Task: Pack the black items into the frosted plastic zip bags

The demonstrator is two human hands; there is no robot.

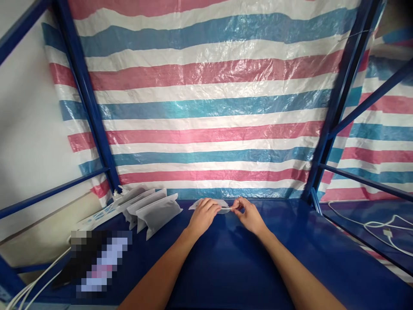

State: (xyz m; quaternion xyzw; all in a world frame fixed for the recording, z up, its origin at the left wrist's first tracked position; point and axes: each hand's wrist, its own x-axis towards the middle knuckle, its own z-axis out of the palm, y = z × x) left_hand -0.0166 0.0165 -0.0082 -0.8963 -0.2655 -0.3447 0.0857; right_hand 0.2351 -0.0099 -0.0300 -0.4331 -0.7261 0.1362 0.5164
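Observation:
A small translucent white pouch [222, 204] lies near the back edge of the blue tabletop [226, 267]. Over its left part is my left hand [205, 212], fingers together and pressed on the pouch. My right hand [248, 215] is at the pouch's right end, with thumb and fingertips pinched on its edge or on something thin there, too small to make out. Several similar whitish pouches [159, 213] stand in a slanting row to the left of my hands.
A white power strip [97, 218] runs along the left edge, near a blurred dark object [84, 258]. White cables [380, 226] lie at the right. Blue metal posts [332, 107] and a striped plastic sheet [209, 107] enclose the back.

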